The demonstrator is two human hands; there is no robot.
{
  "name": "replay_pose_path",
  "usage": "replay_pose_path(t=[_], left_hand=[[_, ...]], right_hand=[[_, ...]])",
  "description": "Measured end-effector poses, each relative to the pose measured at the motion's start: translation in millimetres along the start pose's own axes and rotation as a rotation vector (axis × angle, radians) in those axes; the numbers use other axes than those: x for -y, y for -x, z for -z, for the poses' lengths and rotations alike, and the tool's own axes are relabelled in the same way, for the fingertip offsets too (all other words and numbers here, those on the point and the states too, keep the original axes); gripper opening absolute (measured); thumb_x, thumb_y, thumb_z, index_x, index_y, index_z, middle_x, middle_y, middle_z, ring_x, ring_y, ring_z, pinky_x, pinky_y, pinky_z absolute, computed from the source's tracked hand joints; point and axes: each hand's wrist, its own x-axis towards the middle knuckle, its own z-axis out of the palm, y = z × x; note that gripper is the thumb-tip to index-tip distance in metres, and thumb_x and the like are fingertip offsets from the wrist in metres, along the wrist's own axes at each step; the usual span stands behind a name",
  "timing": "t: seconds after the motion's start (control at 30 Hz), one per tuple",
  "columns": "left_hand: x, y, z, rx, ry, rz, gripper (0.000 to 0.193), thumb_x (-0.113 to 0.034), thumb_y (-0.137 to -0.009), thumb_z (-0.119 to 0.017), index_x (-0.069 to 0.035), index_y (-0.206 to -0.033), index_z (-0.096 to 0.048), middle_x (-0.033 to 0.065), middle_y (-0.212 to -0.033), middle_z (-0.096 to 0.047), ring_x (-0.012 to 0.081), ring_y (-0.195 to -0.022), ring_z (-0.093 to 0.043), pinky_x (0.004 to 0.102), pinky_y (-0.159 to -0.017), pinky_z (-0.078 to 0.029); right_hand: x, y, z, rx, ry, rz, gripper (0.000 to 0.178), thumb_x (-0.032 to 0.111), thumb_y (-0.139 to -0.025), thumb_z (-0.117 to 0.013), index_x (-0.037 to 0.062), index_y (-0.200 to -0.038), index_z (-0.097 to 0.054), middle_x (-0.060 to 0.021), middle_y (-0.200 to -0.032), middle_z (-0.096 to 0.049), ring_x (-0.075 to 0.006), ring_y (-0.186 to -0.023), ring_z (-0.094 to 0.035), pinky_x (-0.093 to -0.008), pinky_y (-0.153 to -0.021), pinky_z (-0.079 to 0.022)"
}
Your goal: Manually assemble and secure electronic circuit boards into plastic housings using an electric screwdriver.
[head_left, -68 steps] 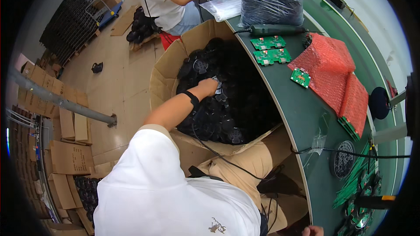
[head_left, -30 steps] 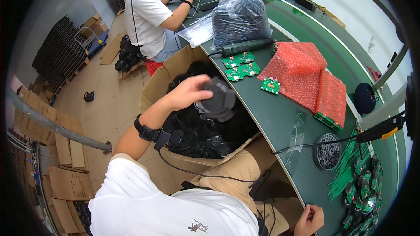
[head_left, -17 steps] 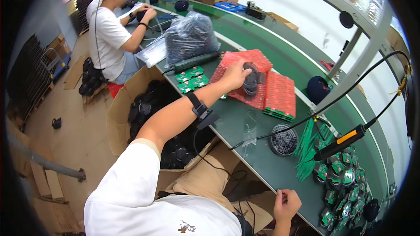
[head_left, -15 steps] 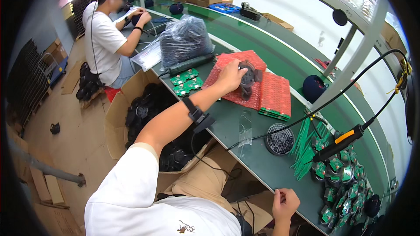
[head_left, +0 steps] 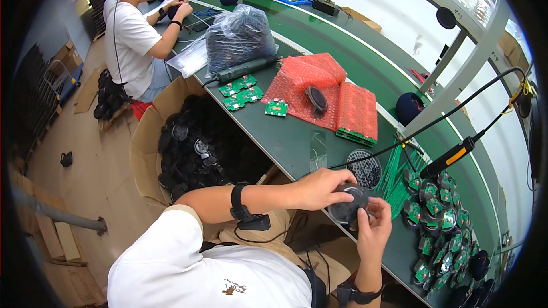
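A dark round plastic housing (head_left: 346,207) is held between both hands over the table's near edge. My left hand (head_left: 326,189) grips its upper left side with fingers and thumb. My right hand (head_left: 374,223) pinches its right side. Behind them, a shallow round dish (head_left: 364,166) holds many small black parts. A bundle of thin green strips (head_left: 394,194) lies right of it. Farther back, another round dark part (head_left: 316,101) rests tilted on red bubble wrap (head_left: 302,77). Left of that lies a single green circuit board (head_left: 276,108).
Many round parts with green boards (head_left: 442,234) are heaped at right, under a hanging black pen-shaped tool (head_left: 451,157). More boards (head_left: 240,92) and a plastic-wrapped bundle (head_left: 240,40) lie at left. A carton (head_left: 145,154) of black parts stands below. A co-worker (head_left: 134,40) sits far left.
My left hand has come back from the bubble wrap with a round housing and met my right hand, which has moved up to hold it. A dark part stays on the wrap.
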Motion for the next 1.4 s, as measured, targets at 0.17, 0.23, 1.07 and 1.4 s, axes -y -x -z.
replay_pose_path(t=[0.17, 0.23, 1.07, 1.4], left_hand=[[38, 0, 82, -0.611, -0.79, -0.018, 0.04, -0.015, -0.079, -0.083, -0.005, -0.113, -0.067, 0.0141, -0.099, -0.069, 0.0337, -0.091, -0.069, 0.0447, -0.08, -0.055], [56, 7, 121, -0.675, -1.082, 0.079, 0.048, -0.016, -0.075, -0.085, -0.007, -0.118, -0.065, 0.0136, -0.115, -0.065, 0.0348, -0.111, -0.062, 0.0458, -0.092, -0.051], [-3, 33, 24, -0.187, 0.339, 0.192, 0.027, -0.022, -0.109, -0.056, 0.002, -0.108, -0.07, 0.0026, -0.089, -0.07, 0.0098, -0.071, -0.068, 0.0255, -0.066, -0.054], [-18, 33, -55, -0.101, 0.177, 0.127, 0.026, -0.023, -0.108, -0.058, 0.002, -0.113, -0.067, 0.0069, -0.101, -0.067, 0.011, -0.08, -0.07, 0.0275, -0.072, -0.057]], right_hand=[[-12, 14, 33, -0.083, 0.039, -0.227, 0.031, -0.006, -0.093, -0.069, -0.0047, -0.122, -0.059, -0.0095, -0.113, -0.06, -0.013, -0.082, -0.068, -0.0268, -0.074, -0.061], [-17, 25, 40, -0.04, 0.026, -0.209, 0.034, -0.007, -0.091, -0.07, -0.006, -0.123, -0.058, -0.01, -0.114, -0.06, -0.0137, -0.083, -0.068, -0.0271, -0.074, -0.061], [15, 43, 11, -0.008, 0.011, -0.076, 0.012, 0.001, -0.097, -0.07, -0.0033, -0.107, -0.066, -0.0053, -0.087, -0.069, -0.0086, -0.072, -0.064, -0.0219, -0.062, -0.051], [4, 39, 16, -0.208, 0.756, 0.606, 0.033, -0.006, -0.082, -0.08, 0.0029, -0.112, -0.07, -0.0097, -0.091, -0.067, -0.0191, -0.071, -0.065, -0.03, -0.06, -0.054]])
